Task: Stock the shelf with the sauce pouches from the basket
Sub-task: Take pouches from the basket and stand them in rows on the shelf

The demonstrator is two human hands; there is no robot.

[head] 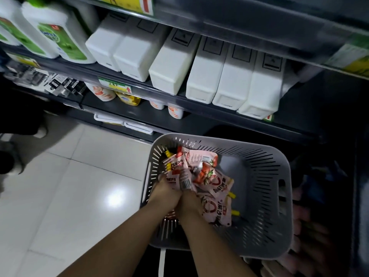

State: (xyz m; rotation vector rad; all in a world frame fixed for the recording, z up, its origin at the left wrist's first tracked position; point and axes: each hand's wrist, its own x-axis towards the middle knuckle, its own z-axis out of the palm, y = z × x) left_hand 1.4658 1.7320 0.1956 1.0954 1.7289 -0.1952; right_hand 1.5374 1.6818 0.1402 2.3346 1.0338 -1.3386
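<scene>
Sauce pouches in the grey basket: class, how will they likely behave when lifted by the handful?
Probably floppy: the sauce pouches crumple and bend where the left hand and right hand bunch them. Their glossy film looks slippery, so some may slide out. Flat shapes suggest they won't roll.

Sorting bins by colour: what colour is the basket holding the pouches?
The basket is grey, with slotted walls; best seen in the head view.

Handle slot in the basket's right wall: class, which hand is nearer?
Right. The right hand is mid-basket, left of the handle slot; the left hand is further left, by the opposite wall.
</scene>
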